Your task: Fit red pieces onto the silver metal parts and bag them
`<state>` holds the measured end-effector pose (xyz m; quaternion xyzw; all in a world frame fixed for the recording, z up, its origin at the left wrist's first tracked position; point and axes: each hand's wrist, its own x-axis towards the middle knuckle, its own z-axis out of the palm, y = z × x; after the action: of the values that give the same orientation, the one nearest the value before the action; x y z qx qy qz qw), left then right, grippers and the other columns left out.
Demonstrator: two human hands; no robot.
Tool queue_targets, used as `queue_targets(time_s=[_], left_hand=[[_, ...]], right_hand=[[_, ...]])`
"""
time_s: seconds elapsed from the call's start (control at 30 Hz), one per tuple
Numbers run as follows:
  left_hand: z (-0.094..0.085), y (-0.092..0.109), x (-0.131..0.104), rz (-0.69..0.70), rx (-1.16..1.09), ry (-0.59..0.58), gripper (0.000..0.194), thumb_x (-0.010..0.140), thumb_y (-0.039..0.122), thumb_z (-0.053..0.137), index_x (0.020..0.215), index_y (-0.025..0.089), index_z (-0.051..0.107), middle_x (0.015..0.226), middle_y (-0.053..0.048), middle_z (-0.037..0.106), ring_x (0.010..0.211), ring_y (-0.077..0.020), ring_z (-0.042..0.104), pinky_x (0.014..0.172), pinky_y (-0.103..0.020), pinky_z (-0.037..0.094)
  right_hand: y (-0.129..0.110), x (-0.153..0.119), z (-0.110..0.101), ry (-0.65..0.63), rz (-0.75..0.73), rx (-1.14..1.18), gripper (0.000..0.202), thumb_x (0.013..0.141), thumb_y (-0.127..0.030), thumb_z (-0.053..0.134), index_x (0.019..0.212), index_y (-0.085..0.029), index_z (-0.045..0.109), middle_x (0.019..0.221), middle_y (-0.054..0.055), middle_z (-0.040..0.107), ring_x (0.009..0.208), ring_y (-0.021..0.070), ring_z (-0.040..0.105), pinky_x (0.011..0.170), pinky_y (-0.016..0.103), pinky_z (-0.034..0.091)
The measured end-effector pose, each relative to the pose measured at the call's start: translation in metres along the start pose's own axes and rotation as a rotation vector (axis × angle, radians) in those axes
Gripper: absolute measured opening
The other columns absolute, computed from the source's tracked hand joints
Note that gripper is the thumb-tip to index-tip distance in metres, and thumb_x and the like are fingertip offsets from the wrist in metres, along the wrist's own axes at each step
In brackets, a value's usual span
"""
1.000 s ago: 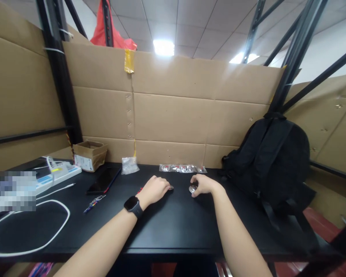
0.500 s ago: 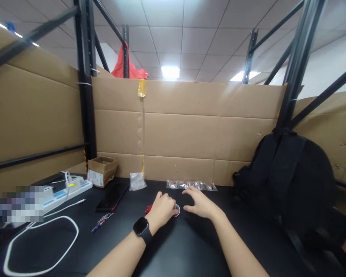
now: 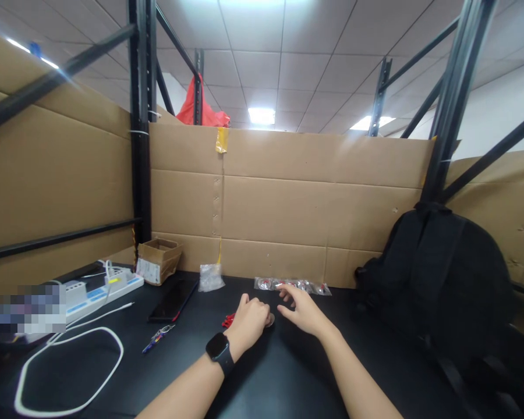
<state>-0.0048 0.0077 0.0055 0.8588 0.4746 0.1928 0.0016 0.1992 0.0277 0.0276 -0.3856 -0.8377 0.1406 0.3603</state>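
- On the black table (image 3: 288, 378), the left hand (image 3: 250, 323) curls over a small round silver piece (image 3: 269, 319).
- Right hand (image 3: 300, 311) hovers just beside, fingers spread, holding nothing.
- Box label (image 3: 147, 271) unreadable.

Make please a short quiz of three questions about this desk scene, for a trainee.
1. True or false: the right hand lies flat on the black backpack.
2. What lies closest to the left hand? A) the white cable loop B) the small round metal piece C) the cardboard box
3. What is worn on the left wrist?

Key
1. False. The right hand is open over the black table, fingers spread, near the strip of clear packets.
2. B. The piece shows at the edge of the curled fingers.
3. A black watch.
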Motion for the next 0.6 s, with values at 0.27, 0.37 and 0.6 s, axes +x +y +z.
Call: queue_targets(time_s=[0.27, 0.37, 0.6], left_hand=[[0.007, 0.009, -0.006, -0.047, -0.183, 0.062, 0.018, 0.086, 0.012, 0.047, 0.097, 0.024, 0.054, 0.092, -0.001, 0.072, 0.095, -0.0215, 0.062, 0.084, -0.039, 0.027], [0.009, 0.006, -0.004, -0.128, -0.221, 0.072, 0.018, 0.089, 0.014, 0.046, 0.102, 0.025, 0.051, 0.097, -0.002, 0.071, 0.098, -0.0212, 0.062, 0.085, -0.038, 0.03], [0.001, -0.007, 0.004, -0.208, -0.456, 0.164, 0.014, 0.088, 0.015, 0.051, 0.098, 0.025, 0.048, 0.101, -0.001, 0.07, 0.095, -0.0166, 0.064, 0.086, -0.031, 0.041]], right_hand=[[0.001, -0.001, 0.002, -0.147, 0.053, 0.083, 0.061, 0.058, -0.016, 0.083, 0.116, -0.024, 0.065, 0.107, 0.004, 0.069, 0.093, 0.0223, 0.064, 0.076, 0.032, 0.052], [-0.002, 0.001, 0.006, -0.177, 0.067, 0.118, 0.059, 0.056, -0.022, 0.088, 0.112, -0.025, 0.067, 0.104, 0.003, 0.072, 0.093, 0.0224, 0.065, 0.077, 0.032, 0.051], [-0.008, 0.002, 0.023, -0.126, 0.048, 0.271, 0.048, 0.07, -0.027, 0.082, 0.114, -0.021, 0.065, 0.103, 0.005, 0.073, 0.092, 0.0208, 0.067, 0.081, 0.033, 0.055]])
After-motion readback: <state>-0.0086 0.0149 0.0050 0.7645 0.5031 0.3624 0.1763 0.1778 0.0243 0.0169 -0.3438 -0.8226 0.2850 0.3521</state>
